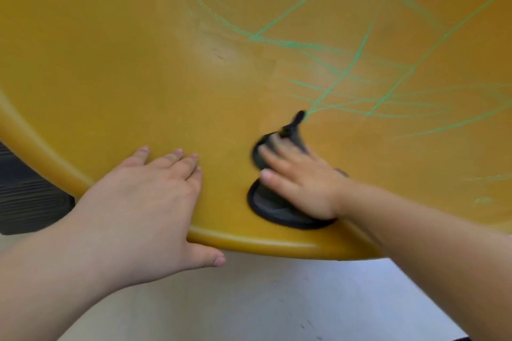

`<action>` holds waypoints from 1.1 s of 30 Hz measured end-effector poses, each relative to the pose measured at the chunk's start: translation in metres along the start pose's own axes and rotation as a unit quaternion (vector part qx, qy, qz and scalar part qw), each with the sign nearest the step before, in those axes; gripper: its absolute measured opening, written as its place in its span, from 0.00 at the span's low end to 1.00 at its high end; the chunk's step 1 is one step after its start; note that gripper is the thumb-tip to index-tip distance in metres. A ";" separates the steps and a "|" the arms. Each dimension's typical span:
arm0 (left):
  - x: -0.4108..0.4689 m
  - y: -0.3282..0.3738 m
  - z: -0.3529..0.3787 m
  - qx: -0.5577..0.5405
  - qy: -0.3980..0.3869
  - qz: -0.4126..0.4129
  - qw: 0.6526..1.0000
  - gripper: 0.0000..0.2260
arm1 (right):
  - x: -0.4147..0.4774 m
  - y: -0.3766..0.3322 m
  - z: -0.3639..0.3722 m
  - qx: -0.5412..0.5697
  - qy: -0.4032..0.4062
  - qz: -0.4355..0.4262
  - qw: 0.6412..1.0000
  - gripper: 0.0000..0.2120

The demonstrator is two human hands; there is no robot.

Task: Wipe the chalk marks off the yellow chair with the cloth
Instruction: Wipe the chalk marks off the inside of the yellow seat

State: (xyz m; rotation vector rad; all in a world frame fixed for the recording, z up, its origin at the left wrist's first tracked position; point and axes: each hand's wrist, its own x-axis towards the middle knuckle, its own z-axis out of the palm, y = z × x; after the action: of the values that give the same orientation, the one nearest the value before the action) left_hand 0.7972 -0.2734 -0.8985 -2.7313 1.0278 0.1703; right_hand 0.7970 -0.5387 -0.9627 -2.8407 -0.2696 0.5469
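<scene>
The yellow chair (pixel 110 50) fills most of the view, its rounded front edge curving along the bottom. Green chalk marks (pixel 340 75) cross its centre and right side; the left side shows faint smears. My right hand (pixel 299 180) presses a dark cloth (pixel 277 207) flat on the seat near the front edge, just below the lowest chalk lines. The cloth bunches out past my fingertips and under my palm, and the hand is motion-blurred. My left hand (pixel 149 207) lies flat on the seat's front edge, fingers spread, thumb hooked under the rim.
A pale floor (pixel 263 299) lies below the chair's edge. A dark ribbed object (pixel 25 188) sits at the left beneath the seat.
</scene>
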 end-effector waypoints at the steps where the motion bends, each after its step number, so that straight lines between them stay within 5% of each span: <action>1: -0.001 -0.002 0.002 -0.001 0.004 -0.014 1.000 0.52 | 0.005 0.023 -0.004 -0.014 0.029 0.074 0.997 0.58; 4: -0.006 -0.010 0.000 0.034 0.032 -0.019 0.999 0.51 | 0.012 0.074 -0.016 -0.017 0.073 0.277 0.958 0.56; 7: -0.009 -0.020 -0.005 0.048 0.035 -0.034 0.998 0.52 | 0.023 0.069 -0.019 0.019 0.078 0.291 0.953 0.53; 11: -0.011 -0.026 -0.008 0.054 0.029 -0.047 0.997 0.55 | 0.029 -0.023 -0.008 0.059 0.016 0.045 0.997 0.44; 14: -0.013 -0.030 -0.012 0.038 0.024 -0.059 0.997 0.58 | -0.005 -0.081 -0.001 0.102 -0.036 -0.166 0.980 0.44; 16: -0.017 -0.033 -0.015 0.028 0.023 -0.063 0.997 0.58 | -0.031 -0.073 -0.001 0.139 -0.077 -0.205 0.966 0.41; 18: -0.021 -0.037 -0.016 0.024 0.021 -0.065 0.997 0.58 | -0.044 -0.043 -0.005 0.113 -0.071 -0.166 0.977 0.42; 20: -0.026 -0.041 -0.016 0.029 0.018 -0.068 0.997 0.57 | -0.035 -0.007 -0.004 0.050 -0.037 -0.026 0.998 0.46; 23: -0.029 -0.046 -0.018 0.039 0.011 -0.068 0.997 0.56 | 0.015 0.030 -0.009 0.028 0.016 0.205 0.978 0.50; 25: -0.031 -0.047 -0.017 0.051 0.018 -0.061 0.997 0.55 | 0.054 0.034 -0.018 0.060 0.053 0.236 0.968 0.45; 27: -0.031 -0.048 -0.014 0.070 0.030 -0.049 0.996 0.54 | 0.083 0.011 -0.020 0.059 0.075 0.185 0.978 0.40; 30: -0.029 -0.049 -0.012 0.077 0.036 -0.044 0.995 0.54 | 0.077 -0.057 -0.007 0.055 0.035 -0.012 0.998 0.40; 33: -0.029 -0.047 -0.012 0.074 0.035 -0.042 0.996 0.54 | 0.006 -0.098 -0.002 0.103 -0.016 -0.214 0.971 0.44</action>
State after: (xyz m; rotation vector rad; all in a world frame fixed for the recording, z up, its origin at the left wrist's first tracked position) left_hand 0.8067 -0.2233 -0.8736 -2.6566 0.9015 -0.0164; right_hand 0.7901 -0.4437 -0.9371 -2.4687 -0.7598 0.4944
